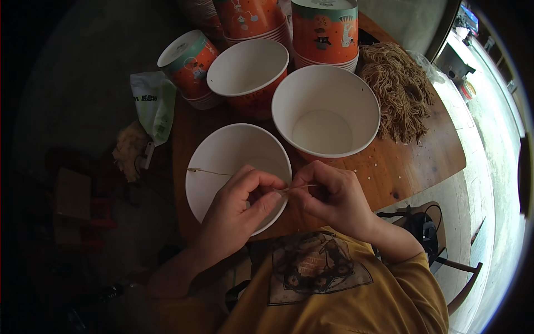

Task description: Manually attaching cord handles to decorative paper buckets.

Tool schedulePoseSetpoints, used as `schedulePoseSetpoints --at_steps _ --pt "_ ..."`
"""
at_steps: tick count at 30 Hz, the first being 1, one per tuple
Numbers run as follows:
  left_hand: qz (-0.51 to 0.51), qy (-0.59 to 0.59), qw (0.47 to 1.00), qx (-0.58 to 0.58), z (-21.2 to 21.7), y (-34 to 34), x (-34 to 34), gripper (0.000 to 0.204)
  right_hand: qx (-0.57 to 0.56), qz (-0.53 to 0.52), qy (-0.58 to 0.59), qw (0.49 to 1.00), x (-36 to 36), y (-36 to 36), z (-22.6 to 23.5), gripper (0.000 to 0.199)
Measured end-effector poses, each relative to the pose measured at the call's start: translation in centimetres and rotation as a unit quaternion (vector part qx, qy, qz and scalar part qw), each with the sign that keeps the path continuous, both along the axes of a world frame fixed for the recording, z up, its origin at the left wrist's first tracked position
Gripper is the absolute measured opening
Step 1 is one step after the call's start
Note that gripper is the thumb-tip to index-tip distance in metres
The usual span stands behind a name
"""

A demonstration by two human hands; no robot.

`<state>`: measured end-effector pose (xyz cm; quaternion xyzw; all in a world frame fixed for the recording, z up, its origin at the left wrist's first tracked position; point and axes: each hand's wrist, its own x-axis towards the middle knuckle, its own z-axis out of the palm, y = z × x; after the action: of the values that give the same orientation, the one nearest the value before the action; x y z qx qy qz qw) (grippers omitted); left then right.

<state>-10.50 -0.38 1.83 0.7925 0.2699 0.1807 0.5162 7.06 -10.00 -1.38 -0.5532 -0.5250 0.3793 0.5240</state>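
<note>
A thin tan string (211, 172) runs across the open mouth of a white paper bucket (222, 153) at lower centre of the frame, from the bucket's left rim to its right rim. There both hands meet over it. The left hand (242, 203) comes up from the lower left with fingers curled in narrow, thumb and forefinger pinching the string's end. The right hand (334, 195) sits just to the right, touching the left at the fingertips, also closed narrow on the same short stretch of string.

Above right of this bucket stands a larger open bucket (325, 111), white inside; a third open one (247, 69) is at upper centre. Upturned orange printed buckets (325, 30) are stacked along the top edge. A heap of tan string lengths (400, 92) lies at upper right on the round wooden table (428, 150). A green and white packet (154, 106) sits at upper left.
</note>
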Motion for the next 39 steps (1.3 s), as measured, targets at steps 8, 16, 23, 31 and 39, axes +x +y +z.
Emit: schedulePoseSetpoints --at_steps 8,16,23,31,39 --pt "0.002 0.039 0.999 0.02 0.6 -0.6 1.0 0.006 0.039 -0.023 -0.045 0.998 0.2 -0.3 0.1 0.013" --pt "0.034 0.004 0.997 -0.066 0.3 -0.9 1.2 0.007 0.118 -0.05 -0.191 0.973 0.2 -0.4 0.0 0.013" --pt "0.015 -0.04 0.994 0.101 -0.8 -1.0 1.3 0.012 0.129 -0.054 -0.188 0.972 0.1 -0.4 -0.5 0.013" --pt "0.024 -0.063 0.994 -0.089 -0.1 -0.7 1.8 0.018 0.109 -0.059 -0.076 0.989 0.0 0.0 -1.5 0.01" --pt "0.007 -0.092 0.972 -0.216 -0.1 0.1 2.2 0.023 0.038 -0.031 0.095 0.994 0.0 0.2 -2.0 0.011"
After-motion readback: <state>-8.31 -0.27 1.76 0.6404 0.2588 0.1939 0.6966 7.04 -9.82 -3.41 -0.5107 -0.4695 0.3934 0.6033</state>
